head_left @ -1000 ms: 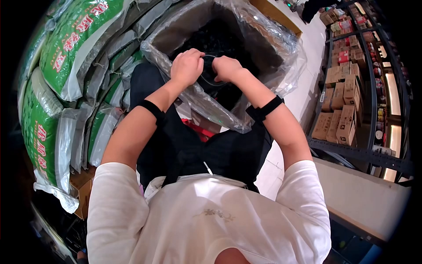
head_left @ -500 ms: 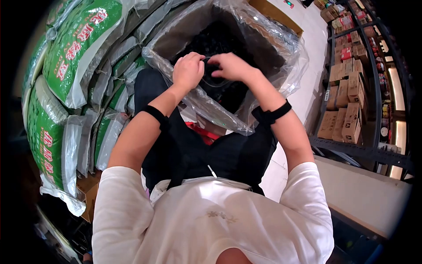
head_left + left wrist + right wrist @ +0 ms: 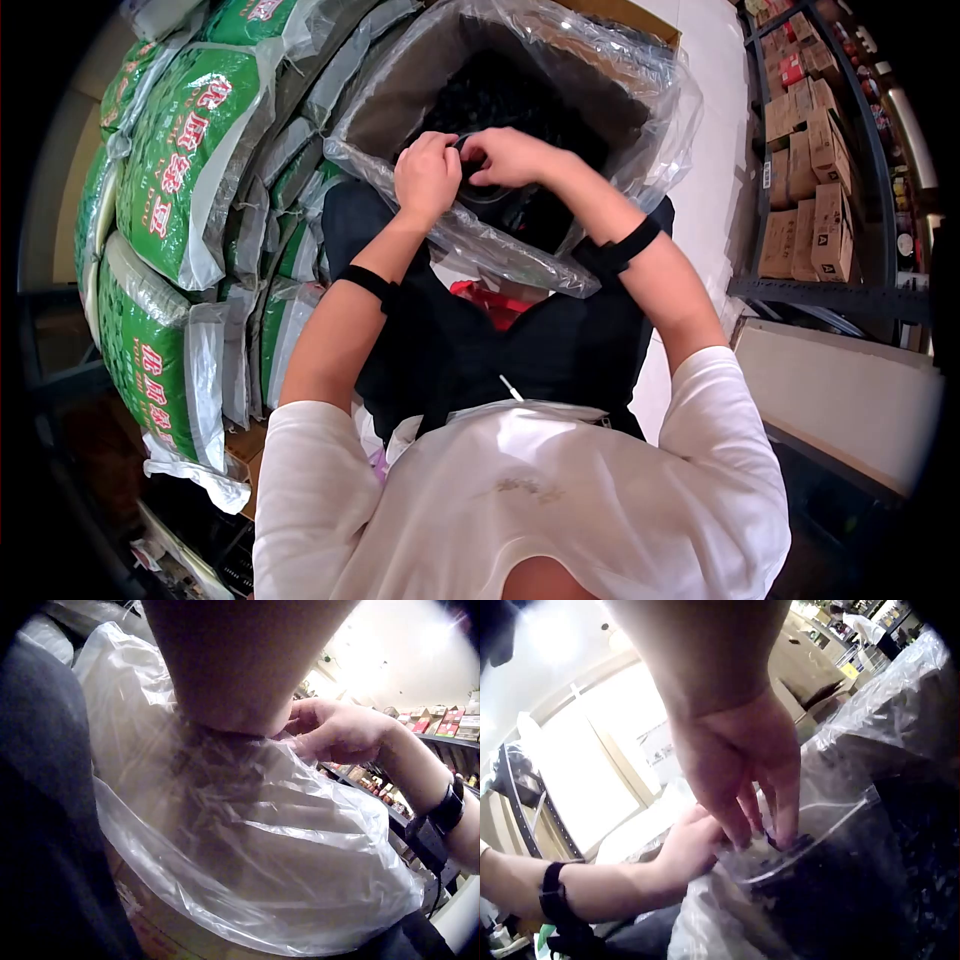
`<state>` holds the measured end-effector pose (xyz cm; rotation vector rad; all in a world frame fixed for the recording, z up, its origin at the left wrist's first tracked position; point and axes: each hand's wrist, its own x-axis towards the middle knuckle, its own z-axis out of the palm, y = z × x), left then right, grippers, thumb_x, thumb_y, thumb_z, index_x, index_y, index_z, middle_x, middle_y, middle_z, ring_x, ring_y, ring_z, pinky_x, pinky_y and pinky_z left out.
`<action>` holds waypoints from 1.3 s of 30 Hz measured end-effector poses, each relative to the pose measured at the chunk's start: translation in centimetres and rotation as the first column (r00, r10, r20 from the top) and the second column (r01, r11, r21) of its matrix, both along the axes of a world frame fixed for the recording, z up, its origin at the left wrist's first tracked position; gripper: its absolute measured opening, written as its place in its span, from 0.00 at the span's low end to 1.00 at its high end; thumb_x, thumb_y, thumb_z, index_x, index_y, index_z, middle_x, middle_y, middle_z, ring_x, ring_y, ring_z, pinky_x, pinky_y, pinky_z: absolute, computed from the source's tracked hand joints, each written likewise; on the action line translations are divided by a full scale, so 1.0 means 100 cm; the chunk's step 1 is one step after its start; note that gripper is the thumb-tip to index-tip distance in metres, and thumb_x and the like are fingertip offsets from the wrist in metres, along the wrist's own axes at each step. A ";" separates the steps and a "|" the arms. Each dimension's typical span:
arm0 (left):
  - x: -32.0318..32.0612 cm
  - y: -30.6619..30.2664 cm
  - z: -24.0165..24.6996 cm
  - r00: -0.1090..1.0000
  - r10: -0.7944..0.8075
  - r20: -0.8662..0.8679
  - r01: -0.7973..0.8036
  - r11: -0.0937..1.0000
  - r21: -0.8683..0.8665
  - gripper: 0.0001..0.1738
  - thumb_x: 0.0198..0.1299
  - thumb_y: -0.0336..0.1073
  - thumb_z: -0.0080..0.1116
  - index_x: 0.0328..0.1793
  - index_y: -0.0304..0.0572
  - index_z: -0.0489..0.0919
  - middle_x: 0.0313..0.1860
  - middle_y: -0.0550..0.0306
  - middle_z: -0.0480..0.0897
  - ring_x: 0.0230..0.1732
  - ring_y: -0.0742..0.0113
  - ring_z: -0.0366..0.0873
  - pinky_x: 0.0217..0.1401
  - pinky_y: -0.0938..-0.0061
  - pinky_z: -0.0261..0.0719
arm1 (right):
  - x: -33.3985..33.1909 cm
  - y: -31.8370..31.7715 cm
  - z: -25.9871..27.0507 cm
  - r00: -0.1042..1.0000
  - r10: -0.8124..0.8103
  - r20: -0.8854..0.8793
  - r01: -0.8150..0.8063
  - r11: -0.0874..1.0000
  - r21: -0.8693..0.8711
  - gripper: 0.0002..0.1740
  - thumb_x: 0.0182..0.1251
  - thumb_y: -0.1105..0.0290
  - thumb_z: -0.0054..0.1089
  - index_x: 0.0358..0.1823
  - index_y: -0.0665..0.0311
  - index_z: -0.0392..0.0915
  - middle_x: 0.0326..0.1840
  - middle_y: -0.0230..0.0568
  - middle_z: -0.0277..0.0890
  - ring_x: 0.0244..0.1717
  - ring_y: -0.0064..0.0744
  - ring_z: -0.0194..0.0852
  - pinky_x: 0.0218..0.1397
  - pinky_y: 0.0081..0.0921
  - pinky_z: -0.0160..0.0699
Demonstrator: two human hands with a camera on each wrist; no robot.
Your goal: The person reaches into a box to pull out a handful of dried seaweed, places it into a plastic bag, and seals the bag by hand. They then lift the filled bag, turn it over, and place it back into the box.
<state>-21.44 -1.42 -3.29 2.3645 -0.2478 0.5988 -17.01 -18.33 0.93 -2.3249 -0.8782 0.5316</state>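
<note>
Inside the lined box stands a clear plastic bag (image 3: 840, 889), its mouth spread wide and dark bits visible through its wall. My left hand (image 3: 427, 180) pinches the near left side of that bag's rim. The right hand (image 3: 515, 158) reaches over the mouth from the right, fingers (image 3: 786, 817) pointing down inside the rim. A dark bit shows by those fingertips; I cannot tell whether they pinch it. Loose black dried flakes (image 3: 490, 95) fill the lower part of the box around the bag. In the left wrist view the forearm hides the left fingers.
A crumpled clear liner (image 3: 655, 120) hangs over the rim of the cardboard box, between the person's knees. Stacked green sacks (image 3: 185, 170) rise close on the left. Shelves with small cartons (image 3: 815, 170) line the right side. Another person (image 3: 866, 626) stands far off.
The right hand has let go of the bag's right rim, lifted with spread fingers, then dipped into its mouth. The left hand keeps its hold. The head view has shifted slightly.
</note>
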 end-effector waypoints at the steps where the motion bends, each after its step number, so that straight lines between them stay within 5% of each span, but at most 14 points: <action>1: 0.000 0.000 0.001 1.000 0.003 0.011 -0.003 1.000 -0.005 0.09 0.59 0.33 0.55 0.40 0.41 0.85 0.41 0.55 0.84 0.44 0.53 0.82 0.50 0.61 0.76 | 0.001 -0.007 0.006 1.000 -0.028 -0.011 0.029 0.999 0.018 0.22 0.52 0.74 0.72 0.51 0.66 0.79 0.43 0.48 0.83 0.44 0.43 0.83 0.50 0.33 0.82; 4: 0.001 -0.002 0.001 1.000 0.006 0.030 -0.006 1.000 0.001 0.11 0.60 0.32 0.52 0.40 0.42 0.86 0.41 0.52 0.84 0.41 0.48 0.82 0.47 0.60 0.79 | 0.007 -0.015 0.002 0.978 0.004 0.207 0.026 0.990 -0.140 0.20 0.47 0.76 0.75 0.44 0.66 0.82 0.41 0.47 0.84 0.41 0.44 0.84 0.45 0.36 0.83; 8: 0.003 -0.002 0.002 1.000 0.004 0.006 -0.005 1.000 0.012 0.11 0.60 0.32 0.52 0.41 0.43 0.86 0.41 0.53 0.85 0.42 0.48 0.82 0.47 0.60 0.79 | -0.005 -0.001 -0.003 0.990 -0.046 0.136 0.065 0.989 -0.136 0.13 0.44 0.75 0.76 0.33 0.65 0.82 0.34 0.47 0.83 0.40 0.49 0.83 0.43 0.39 0.81; 16: 0.002 0.001 0.000 1.000 -0.015 -0.002 0.015 0.999 0.030 0.12 0.61 0.33 0.51 0.43 0.41 0.85 0.42 0.51 0.84 0.43 0.48 0.82 0.48 0.61 0.79 | -0.004 0.019 -0.023 0.966 0.070 0.249 -0.054 0.996 -0.070 0.15 0.43 0.74 0.75 0.35 0.66 0.83 0.36 0.47 0.84 0.41 0.47 0.84 0.46 0.40 0.82; 19: 0.002 0.000 0.003 1.000 -0.014 -0.005 0.014 1.000 0.021 0.13 0.61 0.33 0.51 0.42 0.40 0.85 0.42 0.50 0.84 0.42 0.48 0.82 0.48 0.61 0.79 | 0.002 0.006 -0.022 1.000 -0.003 -0.026 0.005 0.998 0.070 0.13 0.43 0.76 0.72 0.34 0.65 0.82 0.31 0.44 0.84 0.39 0.42 0.84 0.43 0.34 0.81; 24: 0.003 -0.003 0.009 0.997 -0.044 -0.065 0.045 0.999 0.006 0.12 0.59 0.36 0.55 0.43 0.41 0.85 0.42 0.52 0.84 0.41 0.51 0.83 0.47 0.62 0.79 | -0.009 0.005 -0.017 0.988 -0.064 0.142 0.073 0.996 -0.060 0.07 0.51 0.74 0.65 0.33 0.64 0.83 0.34 0.45 0.84 0.40 0.45 0.84 0.43 0.38 0.81; 26: 0.002 0.000 0.014 0.959 -0.146 -0.242 0.133 0.989 -0.069 0.18 0.55 0.43 0.61 0.50 0.45 0.84 0.52 0.52 0.83 0.48 0.54 0.82 0.55 0.62 0.76 | -0.008 0.005 -0.015 0.986 -0.054 0.159 0.071 0.992 -0.108 0.08 0.51 0.73 0.64 0.34 0.64 0.84 0.35 0.46 0.84 0.41 0.46 0.84 0.45 0.38 0.80; 28: 0.002 0.008 0.019 0.949 -0.262 -0.177 0.270 0.962 0.024 0.24 0.53 0.46 0.63 0.55 0.47 0.82 0.59 0.50 0.79 0.54 0.53 0.80 0.59 0.60 0.74 | -0.007 0.003 -0.017 0.984 -0.050 0.174 0.076 0.986 -0.149 0.08 0.52 0.73 0.63 0.35 0.63 0.84 0.35 0.46 0.85 0.43 0.47 0.84 0.46 0.38 0.80; 29: 0.002 0.012 0.023 0.919 -0.374 -0.124 0.388 0.915 0.114 0.30 0.51 0.49 0.66 0.61 0.48 0.81 0.66 0.47 0.75 0.59 0.53 0.77 0.63 0.59 0.72 | -0.007 -0.002 -0.018 0.993 -0.042 0.113 0.049 0.997 -0.063 0.09 0.53 0.73 0.64 0.37 0.63 0.85 0.36 0.46 0.85 0.43 0.45 0.84 0.47 0.38 0.80; 30: 0.003 0.015 0.030 0.854 -0.395 -0.339 0.459 0.878 0.133 0.48 0.45 0.54 0.73 0.74 0.50 0.70 0.75 0.45 0.66 0.68 0.49 0.71 0.68 0.55 0.67 | -0.005 -0.007 -0.020 0.998 -0.030 0.056 0.029 0.999 0.025 0.11 0.53 0.73 0.64 0.39 0.63 0.85 0.37 0.46 0.85 0.43 0.44 0.84 0.48 0.37 0.80; 34: 0.015 0.017 0.035 0.723 -0.521 -0.453 0.587 0.809 0.005 0.70 0.31 0.52 0.84 0.81 0.46 0.53 0.69 0.44 0.74 0.67 0.48 0.73 0.70 0.57 0.68 | -0.004 -0.018 -0.021 1.000 -0.017 -0.025 0.020 0.991 0.130 0.12 0.58 0.72 0.63 0.44 0.64 0.85 0.39 0.47 0.86 0.42 0.39 0.85 0.48 0.33 0.81; 37: 0.021 0.015 0.033 0.702 -0.498 -0.509 0.519 0.847 -0.113 0.68 0.34 0.49 0.83 0.81 0.44 0.53 0.58 0.43 0.82 0.59 0.51 0.80 0.70 0.60 0.69 | -0.006 -0.029 -0.012 0.991 -0.116 -0.073 0.131 0.953 0.274 0.11 0.60 0.71 0.62 0.43 0.65 0.85 0.39 0.47 0.86 0.40 0.39 0.85 0.46 0.33 0.81; 38: 0.019 0.015 0.032 0.774 -0.457 -0.439 0.483 0.874 -0.058 0.56 0.39 0.48 0.81 0.76 0.42 0.64 0.47 0.47 0.87 0.50 0.55 0.84 0.64 0.63 0.74 | 0.000 -0.032 -0.026 0.981 -0.192 -0.020 0.182 0.885 0.428 0.12 0.63 0.69 0.61 0.45 0.66 0.84 0.37 0.47 0.86 0.37 0.39 0.85 0.44 0.32 0.81; 39: 0.022 0.016 0.032 0.771 -0.460 -0.440 0.490 0.870 -0.050 0.56 0.39 0.48 0.81 0.76 0.42 0.64 0.47 0.47 0.87 0.50 0.55 0.84 0.64 0.63 0.74 | -0.004 -0.037 -0.019 0.949 -0.309 -0.058 0.302 0.843 0.445 0.16 0.64 0.62 0.64 0.47 0.64 0.83 0.44 0.47 0.84 0.45 0.41 0.83 0.49 0.34 0.80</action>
